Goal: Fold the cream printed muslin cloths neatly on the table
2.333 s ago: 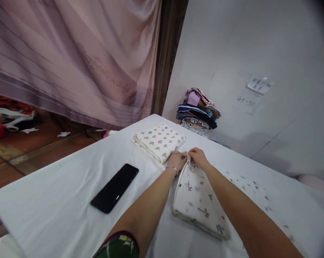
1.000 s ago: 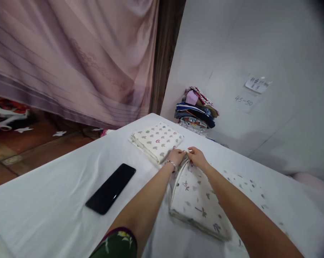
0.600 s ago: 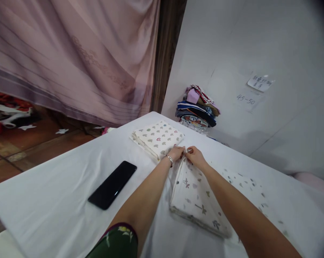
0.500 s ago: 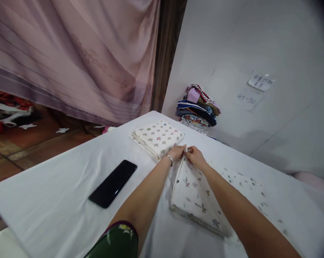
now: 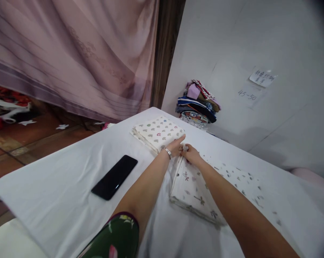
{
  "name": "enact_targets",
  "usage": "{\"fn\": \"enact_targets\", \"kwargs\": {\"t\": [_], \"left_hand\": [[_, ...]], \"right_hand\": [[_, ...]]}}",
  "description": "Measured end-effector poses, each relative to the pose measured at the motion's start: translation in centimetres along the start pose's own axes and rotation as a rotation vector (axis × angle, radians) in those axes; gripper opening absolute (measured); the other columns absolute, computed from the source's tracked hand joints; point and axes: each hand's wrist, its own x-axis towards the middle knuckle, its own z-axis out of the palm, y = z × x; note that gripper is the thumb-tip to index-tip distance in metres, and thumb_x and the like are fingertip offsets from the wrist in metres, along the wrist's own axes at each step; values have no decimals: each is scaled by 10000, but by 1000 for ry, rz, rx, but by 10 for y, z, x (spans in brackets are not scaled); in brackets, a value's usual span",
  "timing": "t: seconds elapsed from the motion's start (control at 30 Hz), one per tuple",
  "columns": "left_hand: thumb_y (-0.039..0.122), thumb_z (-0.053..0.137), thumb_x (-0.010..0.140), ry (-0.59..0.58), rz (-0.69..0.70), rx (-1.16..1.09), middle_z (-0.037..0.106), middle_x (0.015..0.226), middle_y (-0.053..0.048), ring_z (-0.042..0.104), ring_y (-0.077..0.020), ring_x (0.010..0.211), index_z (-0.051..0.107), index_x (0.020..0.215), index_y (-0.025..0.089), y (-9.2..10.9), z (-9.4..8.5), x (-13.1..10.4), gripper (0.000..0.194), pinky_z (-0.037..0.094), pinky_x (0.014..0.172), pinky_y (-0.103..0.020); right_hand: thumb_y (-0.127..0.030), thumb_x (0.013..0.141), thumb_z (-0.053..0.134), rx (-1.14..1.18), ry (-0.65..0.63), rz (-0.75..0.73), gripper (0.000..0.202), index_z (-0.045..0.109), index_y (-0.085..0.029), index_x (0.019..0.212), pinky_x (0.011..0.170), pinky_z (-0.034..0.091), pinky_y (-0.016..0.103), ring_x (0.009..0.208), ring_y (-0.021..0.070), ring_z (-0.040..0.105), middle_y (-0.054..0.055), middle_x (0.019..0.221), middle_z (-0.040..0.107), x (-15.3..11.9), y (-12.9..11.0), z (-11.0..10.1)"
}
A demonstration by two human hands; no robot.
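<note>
Dim, diffuse light is greying the wall point(image 5: 231, 53); the phone point(image 5: 115, 177) is glinting; vignetting is shading the upper-right corner.

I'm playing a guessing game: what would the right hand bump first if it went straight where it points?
Most likely the left hand, just ahead of the right hand; whether they touch is hard to tell.
</note>
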Motion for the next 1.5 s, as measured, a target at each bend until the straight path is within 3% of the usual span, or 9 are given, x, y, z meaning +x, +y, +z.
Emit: {"fn": "enact_targets", "kwargs": {"t": [0.13, 0.27, 0.43, 0.63, 0.77, 0.9, 1.07, 1.3, 1.5], "left_hand": [[683, 168, 815, -247, -80, -358, 542, 1156, -167, 547, -181, 865, 181, 1374, 143, 5, -2, -4, 777, 448, 678, -286], [700, 211, 795, -270, -101, -415, 458, 1261, -153, 537, -195, 942, 151, 1384, 203, 5, -2, -3, 773, 463, 699, -292], [692, 223, 804, -230, -85, -430, 514, 1195, -131, 560, -190, 931, 245, 1356, 226, 1, 0, -2, 723, 496, 696, -306], [432, 413, 871, 63, -89, -10, 574, 1107, -105, 610, -134, 788, 499, 1130, 178, -19, 4, -4, 373, 520, 605, -236], [286, 539, 791, 66, -126, 174, 664, 841, -88, 628, -153, 666, 604, 943, 135, -30, 4, -15, 223, 501, 561, -236], [318, 619, 688, 83, -88, 438, 681, 736, -84, 647, -213, 746, 650, 767, 160, -32, 8, -27, 179, 487, 664, -281], [403, 581, 688, 157, -54, 631, 655, 994, -151, 611, -277, 939, 647, 843, 163, -31, 22, -32, 293, 461, 734, -320], [293, 531, 719, 206, -15, 730, 637, 1028, -144, 595, -261, 964, 586, 966, 167, -32, 26, -32, 283, 447, 735, -313], [389, 510, 773, 254, 7, 753, 632, 987, -138, 601, -261, 935, 507, 1038, 168, -41, 32, -35, 346, 442, 748, -337]], "right_hand": [[-245, 673, 545, 35, -37, 19, 483, 509, -221, 1154, 498, 388, 212, 560, 124, 560, 3, 782, 646, 1, 3, 0], [-189, 627, 574, 37, -48, 27, 466, 555, -209, 1092, 489, 393, 216, 559, 134, 562, 13, 747, 649, 6, 1, 2], [-112, 609, 543, 33, -10, 16, 480, 574, -195, 1080, 543, 418, 220, 686, 165, 595, 33, 820, 659, 5, 0, 1], [-74, 625, 501, 52, 2, 18, 586, 520, -179, 1202, 585, 444, 208, 772, 162, 608, 52, 945, 654, 0, 8, -6], [-87, 621, 502, 32, -10, 26, 596, 520, -182, 1209, 533, 439, 223, 698, 171, 604, 59, 911, 659, 2, 8, -7], [-94, 629, 494, 14, -8, 10, 588, 517, -197, 1207, 535, 439, 227, 672, 163, 597, 54, 912, 660, 2, 8, -7], [-84, 627, 487, -27, 8, -27, 567, 530, -205, 1179, 607, 447, 236, 717, 162, 596, 28, 866, 660, -1, 6, -6], [-90, 626, 471, -110, 23, -89, 463, 583, -208, 1060, 666, 429, 244, 775, 175, 586, 26, 852, 654, -5, 0, -3], [-107, 651, 474, -160, 38, -123, 397, 594, -196, 1019, 743, 404, 255, 865, 188, 569, 41, 948, 649, -2, 0, 0]]}}
